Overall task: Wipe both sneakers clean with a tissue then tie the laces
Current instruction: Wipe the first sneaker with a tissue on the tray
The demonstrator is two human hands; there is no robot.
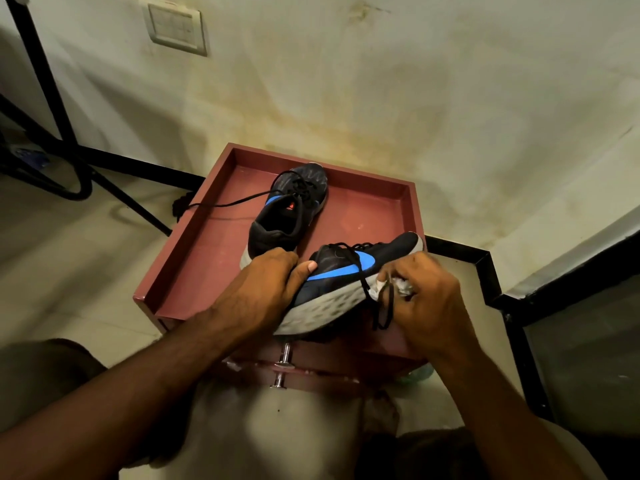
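My left hand (273, 282) grips the heel end of a black sneaker (349, 275) with a blue swoosh and grey sole, tilted on its side above the front of the red tray top (194, 251). In my right hand (426, 299) is a crumpled white tissue (398, 285), pressed against the grey sole edge near the sneaker's middle. Its loose black laces hang over my right fingers. The second black sneaker (287, 213) stands upright on the tray further back, toe toward the wall. One untied lace trails left over the tray's rim.
The red tray tops a small cabinet with metal knobs (285, 367) on its front. A stained wall rises close behind. Black metal legs and a cable (79, 174) stand at the left. A dark glass-fronted unit (571, 358) is at the right. My knees are below.
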